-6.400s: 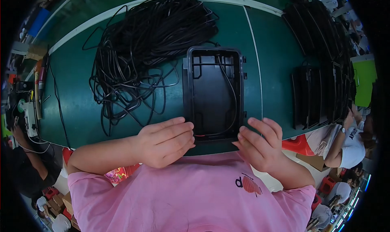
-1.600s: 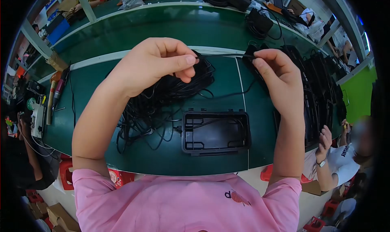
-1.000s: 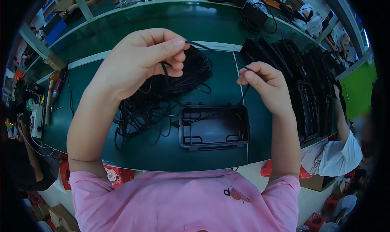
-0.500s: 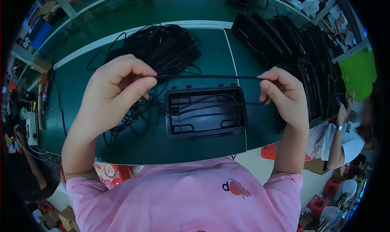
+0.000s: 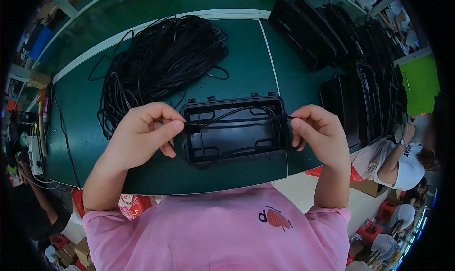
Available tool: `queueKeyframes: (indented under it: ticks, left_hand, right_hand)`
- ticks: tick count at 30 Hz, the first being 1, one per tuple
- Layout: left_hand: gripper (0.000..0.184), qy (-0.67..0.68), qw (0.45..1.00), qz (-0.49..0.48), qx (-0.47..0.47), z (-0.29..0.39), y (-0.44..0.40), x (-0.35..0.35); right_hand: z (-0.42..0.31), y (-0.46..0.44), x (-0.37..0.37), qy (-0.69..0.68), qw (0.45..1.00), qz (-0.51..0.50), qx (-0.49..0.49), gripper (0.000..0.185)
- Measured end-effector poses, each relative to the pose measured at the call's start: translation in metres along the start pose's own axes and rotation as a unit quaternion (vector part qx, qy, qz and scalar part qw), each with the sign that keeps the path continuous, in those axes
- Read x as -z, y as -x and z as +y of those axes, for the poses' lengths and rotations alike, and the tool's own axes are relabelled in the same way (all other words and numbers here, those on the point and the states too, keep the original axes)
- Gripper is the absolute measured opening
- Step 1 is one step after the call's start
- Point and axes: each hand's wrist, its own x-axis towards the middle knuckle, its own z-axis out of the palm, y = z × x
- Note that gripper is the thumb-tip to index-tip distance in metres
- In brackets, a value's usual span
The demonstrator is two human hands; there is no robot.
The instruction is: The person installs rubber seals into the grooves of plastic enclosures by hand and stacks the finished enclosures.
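A black cord (image 5: 237, 123) is stretched between my two hands, over an open black plastic box (image 5: 232, 155) with hinge lugs along its far rim. My left hand (image 5: 150, 134) pinches the cord between thumb and forefinger, just off the box's left side. At the right side my right hand (image 5: 318, 133) pinches the other end of the stretch. Slack loops of the same cord cross the inside of the box and hang over its near edge. Beyond my left hand lies a big tangled heap of black cord (image 5: 166, 53).
Several black plastic boxes (image 5: 308, 34) are stacked at the right of the green table (image 5: 246, 48). A screwdriver-like tool (image 5: 46, 110) and a white device (image 5: 33, 150) lie at the left edge. A co-worker in a white shirt (image 5: 408, 169) sits at the right.
Both hands have come down toward me and closer together, bringing the cord from beyond the box to over it. The cord near my left hand has drawn away from the heap.
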Motion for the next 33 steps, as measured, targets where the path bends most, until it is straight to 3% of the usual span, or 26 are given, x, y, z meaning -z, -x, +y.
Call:
queueKeyframes:
  ticks: [3,4,5,6,9,13,15,18,27,32,33]
  left_hand:
    - [0.007,-0.057,0.997,0.044,-0.016,0.007,-0.002,-0.005]
    - [0.007,-0.057,0.997,0.044,-0.015,0.003,-0.007,-0.005]
    - [0.005,-0.139,0.983,0.068,-0.1,-0.006,-0.014,-0.004]
    - [0.004,-0.22,0.954,0.091,-0.184,-0.011,-0.02,-0.004]
    - [0.008,-0.26,0.933,0.14,-0.208,-0.013,-0.027,-0.01]
    - [0.009,-0.241,0.934,0.149,-0.216,-0.015,-0.027,-0.013]
    - [0.009,-0.227,0.947,0.157,-0.163,-0.011,-0.024,-0.014]
    - [0.009,-0.176,0.96,0.152,-0.158,-0.013,-0.026,-0.014]
    - [0.013,-0.179,0.959,0.108,-0.193,-0.013,-0.022,-0.01]
    - [0.019,-0.142,0.964,0.099,-0.2,-0.019,-0.018,-0.009]
    - [0.018,-0.101,0.975,0.107,-0.167,-0.021,-0.018,-0.01]
  right_hand:
    - [0.003,-0.005,-0.002,0.026,0.999,0.026,-0.007,0.01]
    - [0.01,-0.011,-0.003,0.118,0.989,0.053,0.07,0.011]
    - [0.013,-0.014,-0.003,0.207,0.964,0.079,0.147,0.011]
    - [0.013,-0.016,-0.006,0.207,0.964,0.078,0.148,0.011]
    - [0.012,-0.02,-0.014,0.28,0.937,0.121,0.171,0.012]
    - [0.007,-0.022,-0.02,0.296,0.929,0.144,0.167,0.011]
    - [0.005,-0.023,-0.021,0.303,0.926,0.147,0.171,0.012]
    - [0.005,-0.027,-0.022,0.325,0.911,0.153,0.203,0.013]
    - [0.008,-0.036,-0.025,0.371,0.878,0.137,0.269,0.008]
    - [0.005,-0.031,-0.028,0.361,0.894,0.142,0.224,0.008]
    - [0.004,-0.03,-0.028,0.366,0.895,0.144,0.21,0.008]
